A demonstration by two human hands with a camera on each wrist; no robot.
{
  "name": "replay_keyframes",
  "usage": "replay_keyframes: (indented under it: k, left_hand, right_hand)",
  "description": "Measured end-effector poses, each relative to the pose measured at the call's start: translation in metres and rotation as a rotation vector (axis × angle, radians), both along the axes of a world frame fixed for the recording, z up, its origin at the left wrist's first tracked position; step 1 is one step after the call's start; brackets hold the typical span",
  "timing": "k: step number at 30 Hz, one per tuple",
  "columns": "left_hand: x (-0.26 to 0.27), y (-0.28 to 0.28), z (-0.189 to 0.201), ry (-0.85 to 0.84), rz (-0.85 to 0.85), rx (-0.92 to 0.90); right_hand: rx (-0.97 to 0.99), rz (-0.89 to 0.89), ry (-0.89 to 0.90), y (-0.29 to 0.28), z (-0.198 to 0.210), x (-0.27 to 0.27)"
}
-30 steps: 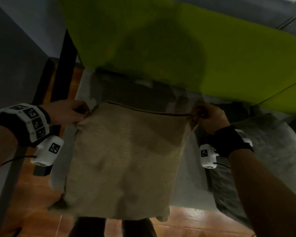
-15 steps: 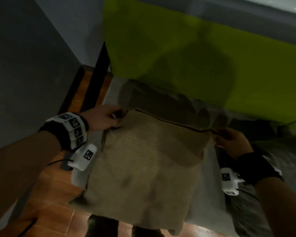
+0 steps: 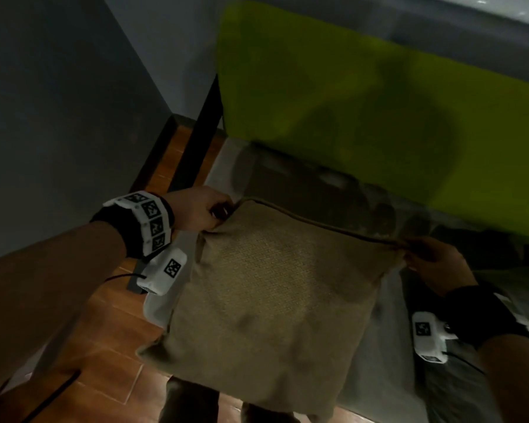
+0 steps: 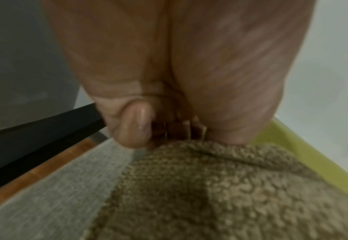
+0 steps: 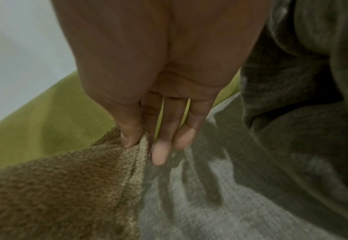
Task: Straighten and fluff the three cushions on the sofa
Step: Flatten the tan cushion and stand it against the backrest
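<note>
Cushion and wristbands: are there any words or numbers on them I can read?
No words or numbers can be read.
Left wristband: only black-and-white square code patterns, no letters.
Right wrist camera: the same kind of pattern.
Tan cushion: plain woven fabric, no label showing.

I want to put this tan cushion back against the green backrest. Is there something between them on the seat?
Nothing visible. The left hand and right hand hold the tan cushion by its top corners; the grey seat before the green backrest looks bare, though dark.
</note>
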State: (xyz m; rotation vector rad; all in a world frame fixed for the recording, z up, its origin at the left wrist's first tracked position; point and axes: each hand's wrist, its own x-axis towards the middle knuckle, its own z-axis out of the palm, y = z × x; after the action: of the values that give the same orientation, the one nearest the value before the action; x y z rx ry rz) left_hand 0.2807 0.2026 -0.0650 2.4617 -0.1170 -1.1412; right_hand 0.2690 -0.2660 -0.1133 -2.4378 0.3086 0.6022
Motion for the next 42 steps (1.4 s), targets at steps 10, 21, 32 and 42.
replay_keyframes:
  k: [10,21,32,42]
  left_hand:
    - [0.025,0.029,-0.003,-0.476,0.503,-0.010]
    - [0.035,0.003,0.008,-0.655,0.482,0.036]
    - [-0.048,-0.027,-0.049,-0.249,-0.350,0.103]
    - [-0.029,-0.042,-0.085,-0.006,-0.242,0.189]
  right_hand:
    - [0.050,0.057,0.010,0.000,0.019,-0.005]
    - [-0.319,0.231,-0.212,0.013,0.024,0.002]
    - [-0.117,0.859,-0.194,0.083,-0.030,-0.065]
    - [-0.030,0.593,0.041,0.080,-0.082,-0.048]
